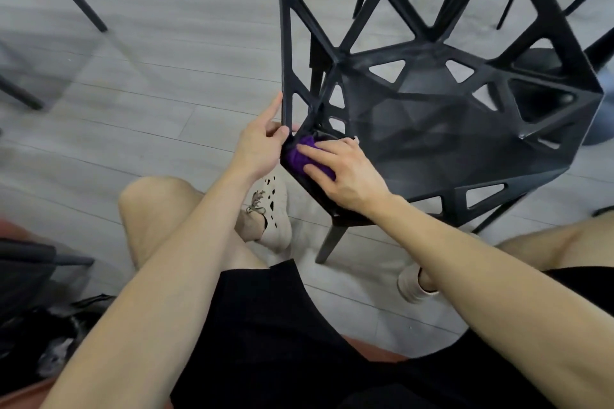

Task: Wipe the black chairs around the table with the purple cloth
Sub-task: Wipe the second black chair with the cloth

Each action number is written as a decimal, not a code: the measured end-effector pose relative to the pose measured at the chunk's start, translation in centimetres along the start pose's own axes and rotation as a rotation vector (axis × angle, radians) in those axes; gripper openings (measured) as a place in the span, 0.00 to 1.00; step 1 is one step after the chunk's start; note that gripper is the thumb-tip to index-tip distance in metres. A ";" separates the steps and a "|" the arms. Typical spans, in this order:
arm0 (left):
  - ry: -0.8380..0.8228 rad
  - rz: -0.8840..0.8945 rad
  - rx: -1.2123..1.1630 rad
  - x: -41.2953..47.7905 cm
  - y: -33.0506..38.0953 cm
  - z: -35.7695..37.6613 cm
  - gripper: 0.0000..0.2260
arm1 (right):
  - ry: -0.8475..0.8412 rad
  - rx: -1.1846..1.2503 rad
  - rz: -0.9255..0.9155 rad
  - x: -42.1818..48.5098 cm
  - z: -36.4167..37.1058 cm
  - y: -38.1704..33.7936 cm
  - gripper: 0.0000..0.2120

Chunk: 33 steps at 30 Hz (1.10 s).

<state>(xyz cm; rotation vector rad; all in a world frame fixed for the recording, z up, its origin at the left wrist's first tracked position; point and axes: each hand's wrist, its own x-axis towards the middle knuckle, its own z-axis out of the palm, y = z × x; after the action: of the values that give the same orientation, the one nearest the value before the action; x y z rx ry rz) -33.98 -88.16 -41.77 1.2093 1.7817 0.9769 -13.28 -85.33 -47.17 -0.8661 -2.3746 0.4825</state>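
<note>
A black chair (448,116) with triangular cut-outs stands before me, seen from above. My left hand (262,139) grips the thin upright edge of its side frame, thumb and fingers pinching it. The purple cloth (304,156) lies bunched on the near left corner of the seat. My right hand (345,169) presses down on the cloth with fingers spread over it, covering most of it.
Grey wood-look floor (149,76) lies all around. Dark legs of other furniture (76,0) stand at upper left and more chair legs (511,0) at upper right. My knees and white shoes (274,212) sit close under the chair. A dark bag (50,335) is at lower left.
</note>
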 end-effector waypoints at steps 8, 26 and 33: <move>0.056 -0.002 0.079 0.3 0.1 0.2 0.30 | -0.135 -0.217 -0.266 -8.7 -6.4 4.3 0.14; 0.087 0.696 0.809 0.2 2.8 8.0 0.16 | 0.095 -0.411 0.241 -18.9 -12.0 8.8 0.18; -0.515 0.577 0.877 3.2 8.2 16.0 0.27 | 0.312 -0.407 0.631 -16.9 -8.3 6.1 0.22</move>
<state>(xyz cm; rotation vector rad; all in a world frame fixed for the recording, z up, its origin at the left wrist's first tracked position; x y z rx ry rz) -17.57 -80.19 -41.72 2.3507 1.4620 0.0509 5.40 -91.19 -50.22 -1.7527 -1.9038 0.0723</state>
